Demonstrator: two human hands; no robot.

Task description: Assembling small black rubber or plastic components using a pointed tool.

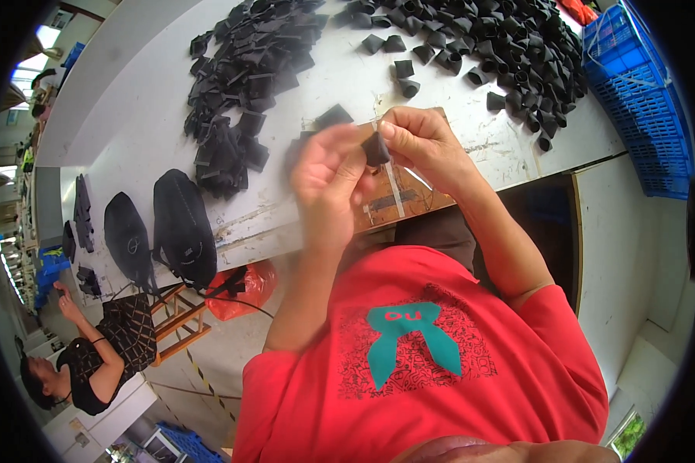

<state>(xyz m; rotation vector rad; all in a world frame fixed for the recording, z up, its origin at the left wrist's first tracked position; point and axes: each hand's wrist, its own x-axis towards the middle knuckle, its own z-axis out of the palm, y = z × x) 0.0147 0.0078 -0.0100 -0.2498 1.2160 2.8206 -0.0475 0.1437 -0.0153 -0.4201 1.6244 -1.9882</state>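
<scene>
Over a brown wooden board (415,199) at the table's near edge, a small black fabric piece (376,150) is between my hands. The thumb and index finger of my right hand (427,147) pinch its right side. My left hand (329,171) is at its left side, fingers smeared by motion, so its grip does not show clearly. A flat black piece (333,116) lies just beyond my left hand. Farther left spreads a heap of flat black pieces (243,81). At the far right is a pile of black pieces curled into short tubes (510,58).
Two black padded pouch-like items (184,225) lie at the table's left. Blue plastic crates (641,104) are stacked off the right end. A red plastic bag (243,289) and a wooden stool (181,324) are below the near edge. A person (93,351) sits at lower left.
</scene>
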